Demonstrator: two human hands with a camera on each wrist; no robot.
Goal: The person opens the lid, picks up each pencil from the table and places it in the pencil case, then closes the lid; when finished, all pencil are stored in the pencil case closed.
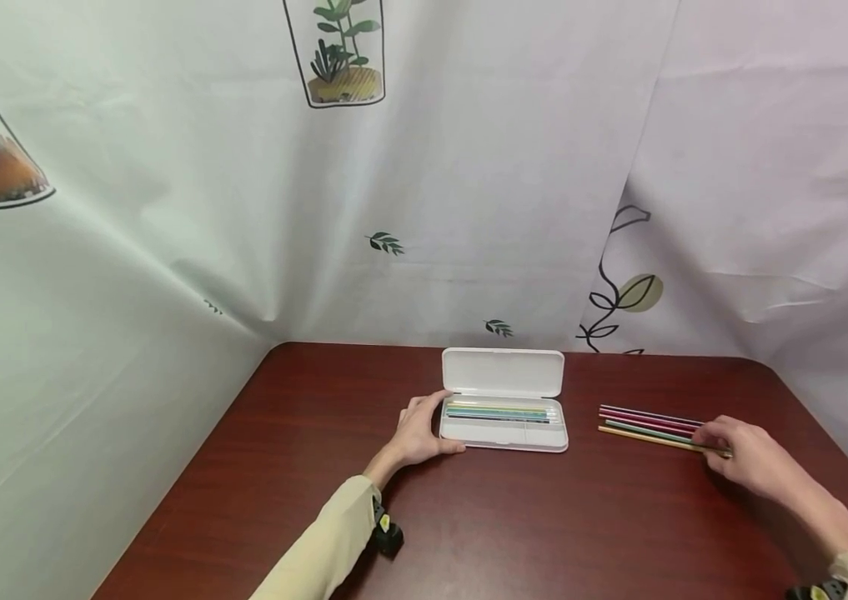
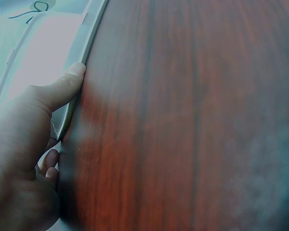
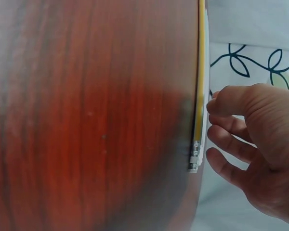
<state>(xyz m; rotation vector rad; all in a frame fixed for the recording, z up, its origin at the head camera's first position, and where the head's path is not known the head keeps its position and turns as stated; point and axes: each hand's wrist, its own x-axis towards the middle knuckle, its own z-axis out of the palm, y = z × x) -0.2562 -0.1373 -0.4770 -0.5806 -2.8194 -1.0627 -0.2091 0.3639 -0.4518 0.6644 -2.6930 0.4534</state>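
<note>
Pencil case (image 1: pixel 485 432), left hand (image 1: pixel 416 435) holding its end in a wide grip, right hand (image 1: pixel 750 456) at loose pencils (image 1: pixel 649 437), grip slack, fingers (image 3: pixel 231 143) bent

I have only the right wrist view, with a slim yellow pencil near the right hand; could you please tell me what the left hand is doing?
Observer: In the head view, the left hand holds the left end of an open, white, rectangular case.
Operator: Thank you; is it empty?
Observer: No, several slim pencils, some of them blue, lie along its rear side.
Operator: And is my yellow pencil alone on the table?
Observer: No, a slim green pencil lies next to it.
</note>
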